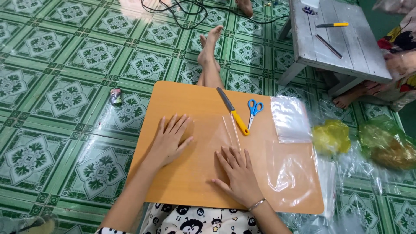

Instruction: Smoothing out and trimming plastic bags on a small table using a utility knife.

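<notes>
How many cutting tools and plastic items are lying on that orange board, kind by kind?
Yellow-handled knife: 1
Blue-handled scissors: 1
Stack of clear plastic bags: 1
Loose clear plastic sheet under the left hand and right hand: 1
Total: 4 on the orange board

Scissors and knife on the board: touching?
Apart. The head view shows bare orange board between the blue scissors and the yellow-handled knife.

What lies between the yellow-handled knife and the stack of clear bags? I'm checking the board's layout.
In the head view, blue-handled scissors lie on the orange board between the yellow-handled knife and the stack of clear bags, touching neither.
</notes>
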